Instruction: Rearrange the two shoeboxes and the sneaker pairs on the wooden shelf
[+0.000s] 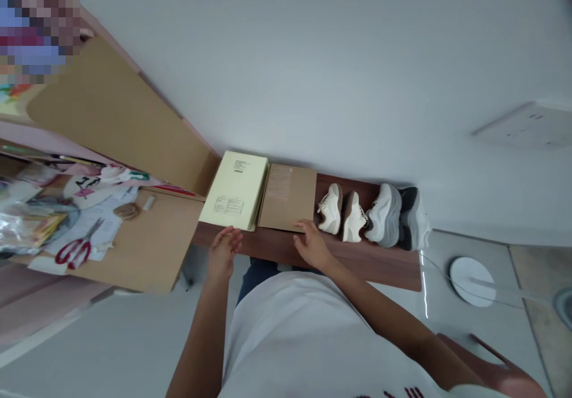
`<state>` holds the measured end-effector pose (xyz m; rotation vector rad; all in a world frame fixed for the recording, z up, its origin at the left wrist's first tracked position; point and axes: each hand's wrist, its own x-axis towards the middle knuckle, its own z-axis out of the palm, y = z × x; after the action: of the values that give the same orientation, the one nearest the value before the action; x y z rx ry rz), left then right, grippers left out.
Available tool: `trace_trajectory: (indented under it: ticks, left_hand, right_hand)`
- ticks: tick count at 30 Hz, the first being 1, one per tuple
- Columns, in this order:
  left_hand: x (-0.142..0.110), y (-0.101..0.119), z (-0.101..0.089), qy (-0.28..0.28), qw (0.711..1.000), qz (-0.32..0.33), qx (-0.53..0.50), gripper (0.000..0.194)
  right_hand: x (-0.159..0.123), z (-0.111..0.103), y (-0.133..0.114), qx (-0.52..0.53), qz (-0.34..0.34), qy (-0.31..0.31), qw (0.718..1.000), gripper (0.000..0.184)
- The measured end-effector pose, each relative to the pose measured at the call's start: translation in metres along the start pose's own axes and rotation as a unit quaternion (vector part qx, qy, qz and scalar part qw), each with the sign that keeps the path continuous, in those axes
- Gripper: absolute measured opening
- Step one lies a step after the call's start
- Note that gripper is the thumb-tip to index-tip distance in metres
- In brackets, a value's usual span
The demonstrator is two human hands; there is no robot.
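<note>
A pale yellow box [235,189] with printed text lies on a dark reddish-brown wooden board [357,261] against the wall. Beside it, on the right, is a flat brown cardboard piece [288,198], perhaps a folder or box, with faint print. My left hand [224,250] is at the near edge of the yellow box, palm turned up, fingers stretched and nothing held. Over the near right corner of the brown cardboard is my right hand [311,246], thumb and fingers apart, holding nothing; whether it touches the cardboard I cannot tell.
White sneakers [330,209] and grey-and-white sneakers [385,216] line the board's right part. On the left, a desk [147,249] holds red-handled scissors [80,249], papers, twine [127,210] and plastic bags. A round white base [472,280] with a cable stands on the floor.
</note>
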<state>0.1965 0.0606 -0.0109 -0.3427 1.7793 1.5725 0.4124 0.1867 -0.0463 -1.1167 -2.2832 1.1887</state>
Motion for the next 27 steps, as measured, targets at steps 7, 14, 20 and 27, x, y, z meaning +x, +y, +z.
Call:
trace_trajectory:
  ticks: [7, 14, 20, 27]
  left_hand:
    - [0.066, 0.057, -0.036, -0.068, 0.996, 0.027, 0.050, 0.025]
    - [0.125, 0.091, -0.082, -0.111, 0.990, 0.014, 0.091, 0.024]
    - [0.168, 0.079, -0.095, -0.110, 0.981, 0.019, 0.157, 0.028]
    - [0.198, 0.061, -0.073, -0.136, 0.972, 0.088, 0.171, 0.029]
  right_hand:
    - [0.043, 0.072, -0.018, -0.335, 0.030, -0.071, 0.939, 0.085]
    - [0.032, 0.080, -0.001, -0.408, 0.066, -0.034, 0.910, 0.080]
    - [0.032, 0.084, -0.038, -0.269, 0.067, 0.041, 0.960, 0.088]
    - [0.060, 0.177, -0.093, 0.066, 0.134, 0.145, 0.978, 0.059]
